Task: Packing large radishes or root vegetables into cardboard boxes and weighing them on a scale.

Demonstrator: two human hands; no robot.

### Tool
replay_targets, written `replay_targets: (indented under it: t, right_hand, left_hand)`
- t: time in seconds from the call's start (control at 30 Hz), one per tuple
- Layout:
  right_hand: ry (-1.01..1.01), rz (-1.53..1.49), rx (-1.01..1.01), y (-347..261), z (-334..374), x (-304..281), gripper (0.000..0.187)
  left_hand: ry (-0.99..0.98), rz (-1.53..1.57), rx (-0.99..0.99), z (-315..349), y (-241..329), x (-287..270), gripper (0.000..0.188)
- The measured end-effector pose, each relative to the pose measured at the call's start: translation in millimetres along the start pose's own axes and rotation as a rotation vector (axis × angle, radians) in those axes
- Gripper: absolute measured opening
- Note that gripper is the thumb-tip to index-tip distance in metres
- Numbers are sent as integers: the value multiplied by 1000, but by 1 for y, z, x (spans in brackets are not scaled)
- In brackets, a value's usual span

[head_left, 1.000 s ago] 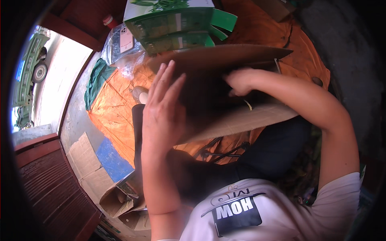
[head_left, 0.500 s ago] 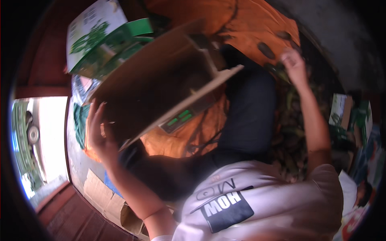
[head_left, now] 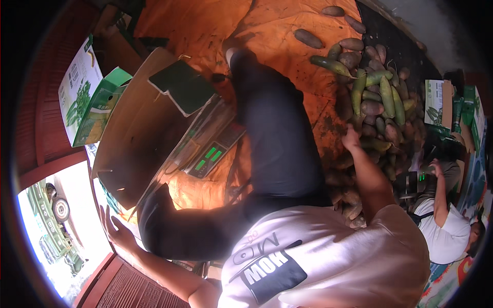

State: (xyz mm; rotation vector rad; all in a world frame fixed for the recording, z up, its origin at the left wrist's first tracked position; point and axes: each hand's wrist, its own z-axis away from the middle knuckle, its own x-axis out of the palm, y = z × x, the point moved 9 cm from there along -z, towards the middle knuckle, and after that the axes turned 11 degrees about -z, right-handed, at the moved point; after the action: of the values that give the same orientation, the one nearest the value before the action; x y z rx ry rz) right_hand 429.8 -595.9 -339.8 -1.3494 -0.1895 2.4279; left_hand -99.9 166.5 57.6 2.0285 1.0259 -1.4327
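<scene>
An open cardboard box (head_left: 123, 123) leans at the left, its dark inside facing up and a green flap at its far side. Next to it, partly under a clear plastic cover, is a digital scale (head_left: 208, 160) with lit green digits. My left hand (head_left: 119, 233) is off the box, below its near corner, with fingers spread and nothing in them. At the near left edge of a vegetable pile, my right hand (head_left: 351, 137) has bent fingers; whatever they hold is hidden. The pile mixes reddish-brown oblong tubers (head_left: 372, 107) and long green radishes (head_left: 387, 96).
Under everything lies an orange sheet (head_left: 287, 25). A white-and-green printed carton (head_left: 84, 97) stands at the far left, another carton (head_left: 436, 102) at the right. A co-worker in white (head_left: 447, 228) sits at the right beside another lit display. My dark-trousered leg (head_left: 275, 138) stretches across the middle.
My left hand has let go of the box and dropped nearer to me. The box has shifted left. My right hand has come back from the far tubers to the near part of the pile.
</scene>
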Motion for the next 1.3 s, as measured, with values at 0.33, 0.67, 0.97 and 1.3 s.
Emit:
replay_targets:
  t: [0.33,0.67,0.97,1.3]
  right_hand:
    - [471,642,-210,-52,-74,-154,68]
    - [275,939,-487,-36,-117,-104,43]
    - [277,1170,-636,-13,-131,-120,33]
    - [365,655,-166,-52,-72,-178,85]
  left_hand:
    - [-211,62,-251,36,-11,46,34]
    - [-157,180,-428,56,-69,46,39]
    - [-135,337,-489,61,-71,67,34]
    - [-74,319,-457,44,-56,43,36]
